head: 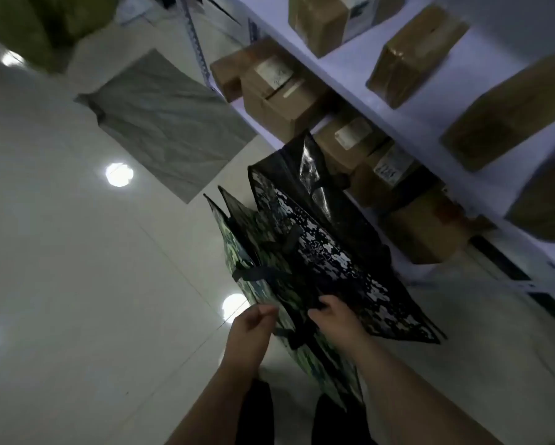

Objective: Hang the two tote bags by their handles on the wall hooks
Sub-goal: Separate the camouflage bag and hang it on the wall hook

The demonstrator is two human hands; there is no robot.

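Two tote bags stand on the pale tiled floor beside a shelf. The green camouflage bag (237,252) is nearer to me, with dark strap handles. The black-and-white camouflage bag (333,255) stands behind it, its shiny black inside showing. My left hand (253,329) pinches the top edge of the green bag. Fingers of my right hand (330,316) curl into the gap between the two bags, on a dark handle or edge. No wall hooks are in view.
A white shelf unit (407,123) with several brown cardboard boxes (279,91) runs along the right. A grey sack (170,123) lies flat on the floor to the left of the bags. Something green (29,24) sits at the top left.
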